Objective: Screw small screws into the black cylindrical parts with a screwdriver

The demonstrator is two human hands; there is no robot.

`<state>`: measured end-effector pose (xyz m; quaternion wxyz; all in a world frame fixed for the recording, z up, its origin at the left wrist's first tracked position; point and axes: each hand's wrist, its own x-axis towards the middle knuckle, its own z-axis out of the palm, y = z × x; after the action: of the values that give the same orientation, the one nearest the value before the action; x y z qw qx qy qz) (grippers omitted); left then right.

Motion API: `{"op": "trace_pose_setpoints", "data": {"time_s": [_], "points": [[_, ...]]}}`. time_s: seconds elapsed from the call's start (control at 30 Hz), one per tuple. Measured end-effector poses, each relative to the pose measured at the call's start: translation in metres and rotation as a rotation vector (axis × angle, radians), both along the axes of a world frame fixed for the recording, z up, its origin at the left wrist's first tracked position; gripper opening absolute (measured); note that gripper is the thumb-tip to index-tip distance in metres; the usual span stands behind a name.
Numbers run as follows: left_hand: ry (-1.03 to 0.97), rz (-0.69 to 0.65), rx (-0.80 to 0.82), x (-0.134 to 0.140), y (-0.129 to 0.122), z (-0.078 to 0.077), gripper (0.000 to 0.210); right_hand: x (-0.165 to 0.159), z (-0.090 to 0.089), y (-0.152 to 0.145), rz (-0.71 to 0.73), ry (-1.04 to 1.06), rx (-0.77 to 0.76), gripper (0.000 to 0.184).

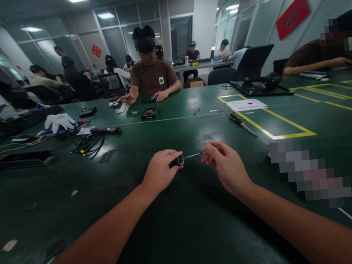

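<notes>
My left hand (161,173) is closed around a small black cylinder (179,160), with its round, hollow-looking end turned to the right. Between thumb and fingers, my right hand (227,168) pinches a thin shiny rod (192,155) with a reddish part at the fingertips. The rod's other tip reaches the open end of the cylinder; whether it goes inside I cannot tell. Both hands are just above the green table (178,223). The rod's exact kind is too small to make out.
A yellow-and-black screwdriver (243,124) lies ahead on the right, near a paper sheet (245,105). Black cables (90,145), a dark pen-like tool (105,130) and white gloves (59,123) lie on the left. Across the table sits a person (153,74) handling small parts.
</notes>
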<state>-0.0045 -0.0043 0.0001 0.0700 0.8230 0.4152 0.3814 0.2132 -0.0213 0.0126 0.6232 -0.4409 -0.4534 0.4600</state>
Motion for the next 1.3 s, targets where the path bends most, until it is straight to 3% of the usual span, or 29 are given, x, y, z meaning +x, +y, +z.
{"op": "trace_pose_setpoints", "data": {"time_s": [0.27,0.43,0.5,0.6,0.8,1.3], "points": [[0.029,0.004,-0.004,0.000,-0.002,0.000,0.045,-0.001,-0.006,-0.002,0.088,0.030,0.018,0.029],[0.017,-0.005,0.006,-0.003,0.002,0.001,0.044,0.009,-0.001,0.008,0.184,0.233,-0.197,0.025],[0.023,0.012,0.005,-0.003,0.003,0.003,0.043,0.015,0.002,0.011,0.137,0.262,-0.179,0.023],[0.026,0.023,-0.004,-0.003,0.003,0.004,0.044,0.016,0.005,0.011,0.083,0.212,-0.102,0.023],[0.029,0.031,0.016,-0.003,0.001,0.004,0.042,0.007,-0.001,0.004,0.127,0.043,0.012,0.030],[-0.003,0.034,0.002,-0.004,0.002,0.001,0.043,0.004,0.009,-0.006,0.138,-0.160,0.072,0.026]]}}
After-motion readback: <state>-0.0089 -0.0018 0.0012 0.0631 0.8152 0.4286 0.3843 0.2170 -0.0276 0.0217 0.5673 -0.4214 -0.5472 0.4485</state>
